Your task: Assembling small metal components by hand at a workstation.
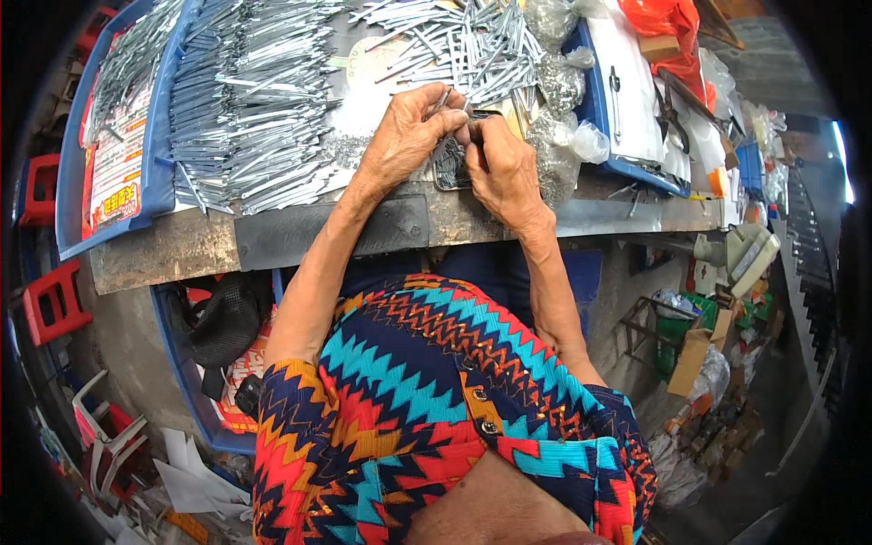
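My left hand (pixel 411 132) is closed in a pinch on a slim metal strip (pixel 445 98), of which only a short part shows. My right hand (pixel 506 168) is closed too, its fingertips meeting those of the left. Whatever lies between its fingers is hidden. Both hands are over a small dark tray of grey metal parts (pixel 450 165) at the bench's near edge. Beyond them lies a loose heap of shiny metal strips (pixel 477 45). Long rows of similar strips (pixel 272 109) are stacked left of my left hand.
A blue tray (pixel 160 173) holding more strips stands at the far left. Clear plastic bags of small parts (pixel 556 136) and another blue tray (pixel 627 168) are on the right. Under the worn bench edge (pixel 182 250) sits a blue crate (pixel 195 391). Red stools (pixel 54 300) stand left.
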The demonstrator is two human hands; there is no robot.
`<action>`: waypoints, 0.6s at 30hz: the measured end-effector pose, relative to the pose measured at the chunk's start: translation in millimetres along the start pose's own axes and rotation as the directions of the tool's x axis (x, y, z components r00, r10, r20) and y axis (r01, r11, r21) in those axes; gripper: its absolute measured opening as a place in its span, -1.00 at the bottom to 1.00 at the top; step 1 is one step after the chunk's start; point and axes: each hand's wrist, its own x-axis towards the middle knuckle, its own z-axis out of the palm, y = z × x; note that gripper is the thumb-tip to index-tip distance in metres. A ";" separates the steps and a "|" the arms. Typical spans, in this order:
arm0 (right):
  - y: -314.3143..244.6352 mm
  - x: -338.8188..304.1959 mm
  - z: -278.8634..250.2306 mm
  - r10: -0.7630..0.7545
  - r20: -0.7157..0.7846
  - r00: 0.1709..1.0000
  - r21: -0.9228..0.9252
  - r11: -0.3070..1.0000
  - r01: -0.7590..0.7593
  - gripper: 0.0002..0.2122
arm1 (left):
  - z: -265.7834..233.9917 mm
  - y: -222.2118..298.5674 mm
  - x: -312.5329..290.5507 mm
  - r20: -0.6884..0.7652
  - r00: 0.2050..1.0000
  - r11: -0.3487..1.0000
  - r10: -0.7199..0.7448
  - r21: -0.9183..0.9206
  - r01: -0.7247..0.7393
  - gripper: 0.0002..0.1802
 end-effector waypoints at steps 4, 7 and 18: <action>-1.5 0.1 -3.9 -0.003 0.005 1.000 0.008 1.000 0.003 -0.90 | 0.0 4.9 -1.9 -0.020 1.000 0.998 -0.021 0.051 0.022 -0.79; -4.4 0.9 -4.6 0.066 -0.040 0.997 0.103 0.993 -0.062 -0.93 | -0.1 0.9 -2.1 -0.025 1.000 1.000 -0.007 0.025 0.008 -0.78; -4.8 21.0 -2.4 0.491 0.093 0.866 0.909 0.314 -0.275 -0.84 | -0.2 10.9 -4.4 -0.004 1.000 0.996 -0.025 0.082 0.025 -0.79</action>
